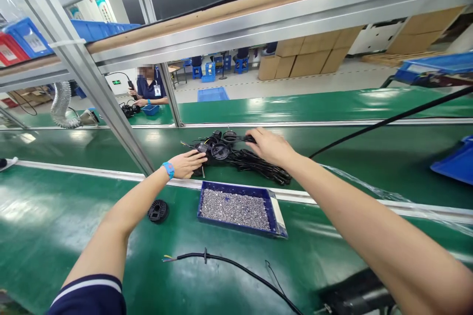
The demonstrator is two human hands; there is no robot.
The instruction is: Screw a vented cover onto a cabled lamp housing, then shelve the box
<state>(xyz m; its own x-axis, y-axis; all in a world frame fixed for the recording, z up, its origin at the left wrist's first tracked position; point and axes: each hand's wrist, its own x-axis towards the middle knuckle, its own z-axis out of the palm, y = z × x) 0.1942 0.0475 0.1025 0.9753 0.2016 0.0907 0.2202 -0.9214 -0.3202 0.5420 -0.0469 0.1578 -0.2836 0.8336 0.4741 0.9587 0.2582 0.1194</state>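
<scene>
Head view: a black sheathed cable [236, 261] with bared coloured wires lies on the near green worktop [92, 192]. Beyond it, a blue tray [279, 229] of small metal parts [236, 210] sits to the right of a round black ribbed cover [158, 211]. Past the white rail lies a pile of black cables [258, 163]. The left hand [185, 163] rests at its left side, fingers extended. The right hand [269, 145] pinches a black cable part [249, 139] at its far edge. Farther back are a co-worker [151, 89] and cardboard boxes [306, 56].
</scene>
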